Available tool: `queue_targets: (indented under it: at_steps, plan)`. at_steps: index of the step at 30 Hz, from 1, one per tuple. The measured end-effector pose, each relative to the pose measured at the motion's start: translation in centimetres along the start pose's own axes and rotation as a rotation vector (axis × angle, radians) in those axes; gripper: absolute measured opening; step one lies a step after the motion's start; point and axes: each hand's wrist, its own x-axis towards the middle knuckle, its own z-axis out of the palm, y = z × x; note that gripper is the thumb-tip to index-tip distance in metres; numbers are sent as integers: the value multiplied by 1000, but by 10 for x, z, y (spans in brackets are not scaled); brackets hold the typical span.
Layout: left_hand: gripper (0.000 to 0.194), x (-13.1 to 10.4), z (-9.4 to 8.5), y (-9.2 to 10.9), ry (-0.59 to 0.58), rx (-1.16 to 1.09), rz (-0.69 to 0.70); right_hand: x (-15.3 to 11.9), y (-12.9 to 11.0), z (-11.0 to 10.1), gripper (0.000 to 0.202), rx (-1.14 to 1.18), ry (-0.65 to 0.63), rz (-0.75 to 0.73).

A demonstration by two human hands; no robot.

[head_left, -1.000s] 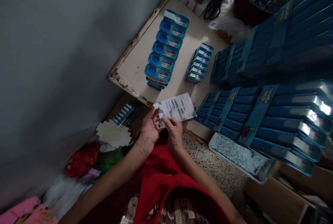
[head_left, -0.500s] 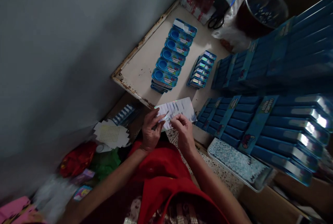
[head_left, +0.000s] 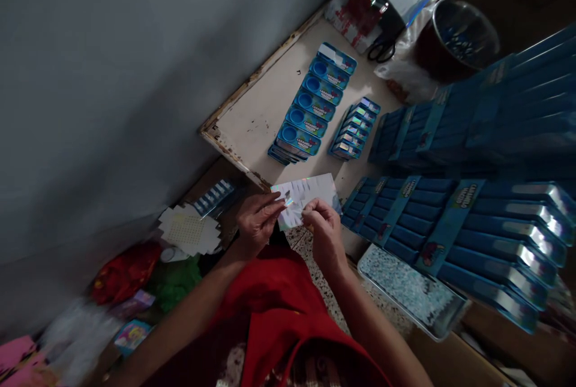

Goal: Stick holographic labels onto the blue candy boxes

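A white sheet with rows of shiny silver stickers (head_left: pixel 317 188) is in front of me at the table's near edge. My left hand (head_left: pixel 257 217) pinches its left edge, with a small glinting sticker (head_left: pixel 288 200) by the fingertips. Over the sheet's lower right part, my right hand (head_left: pixel 327 232) is closed in a pinch; what lies between its thumb and finger is too small to make out. Beyond the hands, a row of overlapping blue tins (head_left: pixel 300 137) bears round blue caps. A shorter stack of blue boxes (head_left: pixel 350 146) with shiny strips stands to its right.
Large stacks of blue boxes (head_left: pixel 454 219) fill the right side, above a metal tray (head_left: pixel 443 333) of small pale pieces. Scissors (head_left: pixel 381 51) and a dark bucket (head_left: pixel 432 45) are at the back. White cards (head_left: pixel 168 228) and bags (head_left: pixel 128 273) lie low at left.
My right hand has drawn away from my left fingertips, a little to the right over the sheet. My left fingers have straightened somewhat. The whole view has shifted slightly.
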Motion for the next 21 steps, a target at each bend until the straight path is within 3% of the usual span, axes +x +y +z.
queue_targets:
  at_steps: [6,9,12,14,21]
  plan:
    - [19,3,-1,-12,-16,13,-9,4,-3,-7,15,-39,-86,7]
    - [13,5,5,-17,-94,-184,-202,6,-10,-14,14,-120,-133,-4]
    - [36,8,9,-16,-235,-406,-405,7,-18,-22,12,-190,-165,-6]
    - [45,9,11,-10,-287,-455,-461,7,-21,-25,11,-217,-181,-4]
    - [30,5,18,22,-280,-218,-330,13,-33,-33,18,-287,-203,15]
